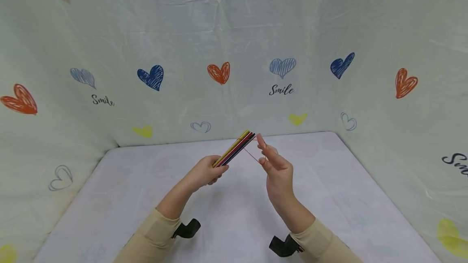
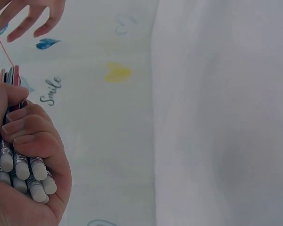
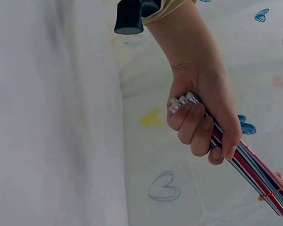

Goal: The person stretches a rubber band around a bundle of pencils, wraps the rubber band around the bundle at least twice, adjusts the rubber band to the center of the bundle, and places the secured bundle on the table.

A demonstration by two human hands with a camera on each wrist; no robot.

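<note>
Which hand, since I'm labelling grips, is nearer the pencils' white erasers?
Left. The left hand grips the pencils with the white erasers by its palm; the right hand is apart, near the pencils' opposite ends, stretching a red band.

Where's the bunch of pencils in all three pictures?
Head: the pencils are just below the centre.
Left wrist: along the left edge, white eraser ends lowest.
Right wrist: slanting down towards the lower right corner.
Shared landmark: the left hand gripping them.
</note>
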